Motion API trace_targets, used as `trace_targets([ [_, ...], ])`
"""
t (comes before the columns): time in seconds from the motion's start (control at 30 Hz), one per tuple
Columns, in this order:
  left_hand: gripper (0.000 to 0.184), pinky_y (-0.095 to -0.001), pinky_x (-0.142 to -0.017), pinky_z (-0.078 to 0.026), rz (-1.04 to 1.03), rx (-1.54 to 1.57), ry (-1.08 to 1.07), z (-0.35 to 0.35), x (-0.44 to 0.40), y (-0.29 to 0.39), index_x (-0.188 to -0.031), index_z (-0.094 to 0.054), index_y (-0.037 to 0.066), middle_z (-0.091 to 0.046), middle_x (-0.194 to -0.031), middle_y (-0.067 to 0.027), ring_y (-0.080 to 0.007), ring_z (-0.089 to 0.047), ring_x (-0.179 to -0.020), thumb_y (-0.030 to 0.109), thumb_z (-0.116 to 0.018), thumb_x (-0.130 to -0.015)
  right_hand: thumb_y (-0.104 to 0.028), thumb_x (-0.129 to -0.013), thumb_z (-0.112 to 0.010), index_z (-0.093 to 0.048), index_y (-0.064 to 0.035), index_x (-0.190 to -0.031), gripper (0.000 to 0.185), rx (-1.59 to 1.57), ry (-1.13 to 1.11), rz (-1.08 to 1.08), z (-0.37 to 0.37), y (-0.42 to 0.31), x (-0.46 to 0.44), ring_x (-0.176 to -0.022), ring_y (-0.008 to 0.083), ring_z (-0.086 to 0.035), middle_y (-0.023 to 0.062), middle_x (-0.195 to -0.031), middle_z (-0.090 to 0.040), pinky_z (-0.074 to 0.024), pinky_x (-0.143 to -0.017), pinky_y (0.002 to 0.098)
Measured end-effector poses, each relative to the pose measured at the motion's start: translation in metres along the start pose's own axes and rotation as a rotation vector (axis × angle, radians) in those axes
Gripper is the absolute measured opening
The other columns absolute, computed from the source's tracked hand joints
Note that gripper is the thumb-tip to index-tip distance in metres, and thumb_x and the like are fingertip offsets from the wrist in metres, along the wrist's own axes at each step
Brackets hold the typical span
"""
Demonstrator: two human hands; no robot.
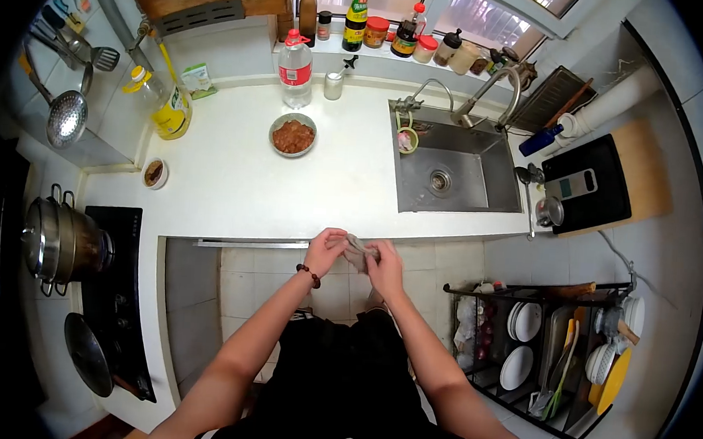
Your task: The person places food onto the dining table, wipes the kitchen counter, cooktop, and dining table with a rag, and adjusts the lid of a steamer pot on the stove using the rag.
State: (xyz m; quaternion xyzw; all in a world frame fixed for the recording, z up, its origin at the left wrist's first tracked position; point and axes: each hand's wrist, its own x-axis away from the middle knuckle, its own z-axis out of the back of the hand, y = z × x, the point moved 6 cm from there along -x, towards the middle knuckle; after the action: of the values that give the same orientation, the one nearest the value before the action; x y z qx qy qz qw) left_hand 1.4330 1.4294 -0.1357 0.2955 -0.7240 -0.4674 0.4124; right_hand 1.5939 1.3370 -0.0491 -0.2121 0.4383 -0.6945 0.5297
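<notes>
Just off the counter's front edge, a greyish-brown crumpled cloth point(357, 257) hangs between my two hands. My left hand point(325, 250), with a dark bead bracelet at the wrist, pinches its left side. The fingers of my right hand point(387, 264) are closed on its right side. Farther in on the white counter point(233, 184) stands a bowl of minced meat point(294, 135). Behind that bowl are a clear plastic bottle point(295, 73) with a red cap and a small glass jar point(333, 86).
A steel sink point(459, 202) with a faucet lies to the right. On the left are a black stove point(118, 286), a steamer pot point(52, 237), an oil bottle point(170, 112) and a small bowl point(155, 174). A dish rack point(528, 295) stands at lower right.
</notes>
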Motion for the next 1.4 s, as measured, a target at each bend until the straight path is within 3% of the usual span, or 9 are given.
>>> trace_targets([
  [0.17,0.036,-0.0326,-0.083,-0.058,0.158,-0.448,0.115,-0.004,-0.056,-0.032,-0.134,-0.063,0.011,-0.066,-0.130,-0.0077,-0.0160,-0.067,-0.098,0.024,-0.065,-0.101,0.005,-0.084,-0.061,-0.066,-0.0022,-0.101,0.020,0.133,-0.040,0.136,-0.008,0.077,-0.057,-0.101,0.0352,-0.062,0.0139,-0.103,-0.062,-0.0517,-0.087,0.0446],
  [0.27,0.048,-0.0362,-0.086,-0.058,-0.078,-0.871,0.049,-0.061,-0.086,-0.051,-0.138,-0.060,0.008,-0.064,-0.127,-0.0168,-0.0267,-0.069,-0.101,0.019,-0.072,-0.093,0.002,-0.086,-0.060,-0.066,-0.0020,-0.102,0.018,0.158,-0.199,0.124,0.006,0.147,-0.072,-0.104,0.0367,-0.061,0.0155,-0.107,-0.061,-0.0516,-0.088,0.0459],
  [0.57,0.051,-0.0399,-0.088,-0.058,-0.100,-0.957,0.040,-0.231,-0.198,-0.080,-0.137,-0.057,0.003,-0.058,-0.125,-0.0217,-0.0340,-0.068,-0.100,0.011,-0.070,-0.088,0.001,-0.081,-0.067,-0.059,-0.0049,-0.131,0.051,0.148,-0.342,0.097,0.127,0.257,-0.130,-0.115,0.0391,-0.056,0.0161,-0.125,-0.055,-0.0490,-0.099,0.0466],
  [0.67,0.053,-0.0407,-0.090,-0.057,-0.164,-0.992,-0.083,-0.312,-0.231,-0.072,-0.139,-0.054,0.003,-0.056,-0.127,-0.0217,-0.0354,-0.067,-0.102,0.008,-0.069,-0.088,-0.004,-0.083,-0.067,-0.066,-0.0053,-0.119,0.036,0.211,-0.219,0.110,0.186,0.299,-0.143,-0.110,0.0386,-0.060,0.0155,-0.117,-0.060,-0.0504,-0.095,0.0464],
  [0.73,0.055,-0.0453,-0.102,-0.051,-0.117,-1.018,-0.184,-0.377,-0.254,-0.067,-0.139,-0.052,0.001,-0.055,-0.132,-0.0242,-0.0421,-0.059,-0.119,0.011,-0.067,-0.087,-0.006,-0.084,-0.068,-0.069,-0.0033,-0.110,0.026,0.045,-0.155,-0.202,0.229,0.344,-0.151,-0.102,0.0374,-0.063,0.0157,-0.109,-0.063,-0.0520,-0.090,0.0452],
  [0.97,0.065,-0.0426,-0.112,-0.045,-0.183,-1.045,-0.472,-0.497,-0.306,-0.104,-0.148,-0.046,-0.001,-0.050,-0.146,-0.0254,-0.0403,-0.051,-0.134,0.026,-0.068,-0.093,-0.003,-0.083,-0.067,-0.070,-0.0002,-0.096,0.014,0.367,0.079,-0.140,0.343,0.417,-0.168,-0.096,0.0345,-0.064,0.0158,-0.104,-0.063,-0.0534,-0.082,0.0425],
  [1.1,0.063,-0.0412,-0.114,-0.043,0.107,-0.890,-0.424,-0.468,-0.298,-0.096,-0.149,-0.047,0.005,-0.049,-0.150,-0.0228,-0.0380,-0.049,-0.138,0.027,-0.069,-0.093,-0.003,-0.082,-0.067,-0.066,-0.0015,-0.085,0.003,0.369,0.018,0.002,0.303,0.408,-0.158,-0.089,0.0323,-0.064,0.0126,-0.095,-0.063,-0.0529,-0.078,0.0427],
  [1.17,0.058,-0.0423,-0.112,-0.045,-0.054,-1.027,-0.269,-0.424,-0.283,-0.079,-0.144,-0.052,0.007,-0.052,-0.145,-0.0227,-0.0385,-0.052,-0.134,0.028,-0.069,-0.093,-0.004,-0.080,-0.067,-0.065,-0.0022,-0.083,0.004,0.306,-0.013,0.068,0.272,0.363,-0.158,-0.087,0.0323,-0.063,0.0127,-0.093,-0.062,-0.0527,-0.078,0.0436],
  [1.4,0.042,-0.0411,-0.093,-0.056,0.206,-0.881,0.241,-0.240,-0.180,-0.043,-0.129,-0.061,0.005,-0.065,-0.127,-0.0174,-0.0344,-0.068,-0.106,0.021,-0.072,-0.092,-0.005,-0.084,-0.068,-0.072,-0.0050,-0.093,0.010,-0.012,-0.503,0.146,0.141,0.246,-0.166,-0.090,0.0385,-0.066,0.0157,-0.096,-0.064,-0.0544,-0.081,0.0465],
])
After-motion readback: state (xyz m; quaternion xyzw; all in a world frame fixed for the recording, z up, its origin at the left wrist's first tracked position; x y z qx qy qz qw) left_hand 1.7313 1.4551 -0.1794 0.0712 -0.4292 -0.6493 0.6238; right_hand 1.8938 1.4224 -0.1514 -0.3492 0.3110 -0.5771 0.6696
